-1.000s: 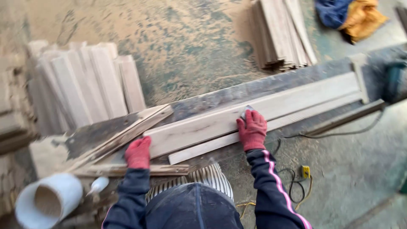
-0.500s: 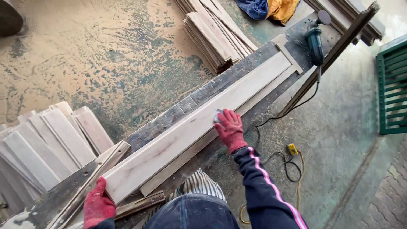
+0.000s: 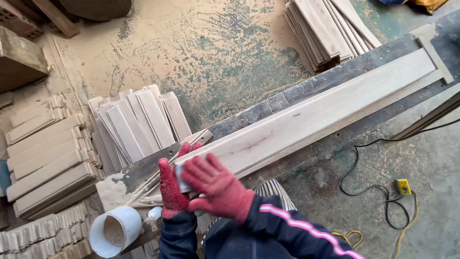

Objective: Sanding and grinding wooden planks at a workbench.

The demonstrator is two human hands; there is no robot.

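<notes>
A long pale wooden board (image 3: 326,108) lies along a dark workbench (image 3: 249,115). Both my hands wear red gloves and meet at the board's near end. My left hand (image 3: 171,184) grips that end from the left. My right hand (image 3: 215,184) lies across it, pressing a small grey sanding pad (image 3: 181,173), mostly hidden between the gloves. A thinner strip (image 3: 397,96) lies under the board's near edge.
A white tub (image 3: 115,231) of sawdust sits at the bench's left end. Stacks of short boards (image 3: 139,120) stand on the dusty floor left, and another stack (image 3: 330,31) lies beyond the bench. A black cable (image 3: 364,158) and yellow plug (image 3: 403,186) lie at right.
My right hand has slid with the pad from the board's middle back to its near end, meeting the left hand. The view has swung left, and the power tool is out of frame.
</notes>
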